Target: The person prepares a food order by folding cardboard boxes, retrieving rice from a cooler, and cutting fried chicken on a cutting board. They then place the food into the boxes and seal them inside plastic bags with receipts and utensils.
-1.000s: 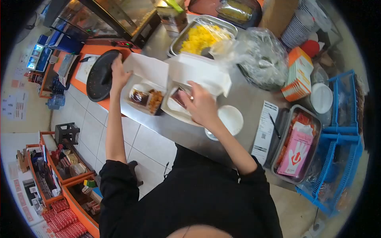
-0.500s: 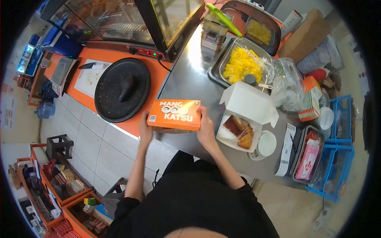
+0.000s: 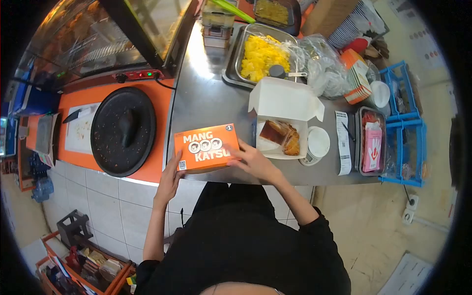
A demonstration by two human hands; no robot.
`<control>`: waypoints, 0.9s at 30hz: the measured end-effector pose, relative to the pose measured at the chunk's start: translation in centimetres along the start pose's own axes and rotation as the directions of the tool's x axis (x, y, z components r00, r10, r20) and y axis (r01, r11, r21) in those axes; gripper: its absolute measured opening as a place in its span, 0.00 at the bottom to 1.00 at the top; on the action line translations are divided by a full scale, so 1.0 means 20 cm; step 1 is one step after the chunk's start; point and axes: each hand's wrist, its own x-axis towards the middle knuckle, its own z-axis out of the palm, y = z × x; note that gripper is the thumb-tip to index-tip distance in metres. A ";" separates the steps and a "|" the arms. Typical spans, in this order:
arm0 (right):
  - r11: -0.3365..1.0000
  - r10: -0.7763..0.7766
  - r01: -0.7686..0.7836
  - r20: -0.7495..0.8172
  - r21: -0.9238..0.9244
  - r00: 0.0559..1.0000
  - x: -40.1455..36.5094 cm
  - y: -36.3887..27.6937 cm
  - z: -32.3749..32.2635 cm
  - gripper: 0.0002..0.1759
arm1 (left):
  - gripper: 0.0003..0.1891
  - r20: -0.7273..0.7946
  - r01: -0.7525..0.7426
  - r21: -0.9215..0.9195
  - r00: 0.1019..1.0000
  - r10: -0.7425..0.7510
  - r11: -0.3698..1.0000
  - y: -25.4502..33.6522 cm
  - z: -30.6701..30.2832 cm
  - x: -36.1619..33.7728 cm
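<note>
A closed orange box lettered "MANG KATSU" lies at the near edge of the steel counter. My left hand grips its lower left corner, with the thumb along the side. Over the box's right side, my right hand rests with its fingers apart, touching the lid near the last letters. To the right, an open white box stands with its lid up, and browned pieces of food lie inside. A small round white scale is beside that open box.
A metal tray of yellow food is at the back, next to plastic bags. On the left sit a round black lid, a cutting board with a knife, and a glass display case. Blue baskets stand right.
The orange box now lies lower, with its top turned more to view. My right hand has moved from its right side onto the top. The view has shifted right.
</note>
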 end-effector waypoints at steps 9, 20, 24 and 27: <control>0.848 -0.171 0.039 -0.203 -0.528 0.964 -0.10 -0.01 0.10 0.29 | 0.16 -0.041 -0.135 0.660 0.976 0.215 0.739 0.25 0.11 0.13; 0.698 -0.444 0.153 -0.255 -0.700 0.859 -0.02 0.16 0.18 0.21 | 0.21 -0.231 -0.141 0.020 0.963 0.141 0.990 0.68 0.59 1.02; 0.664 -0.572 0.282 -0.227 -0.692 0.788 0.02 0.21 0.15 0.17 | 0.16 -0.084 -0.136 0.145 0.985 0.149 0.980 0.63 0.66 1.12; 0.696 -0.579 0.306 -0.255 -0.650 0.774 0.00 0.19 0.11 0.18 | 0.09 -0.130 -0.168 0.192 0.972 0.195 0.967 0.66 0.67 1.10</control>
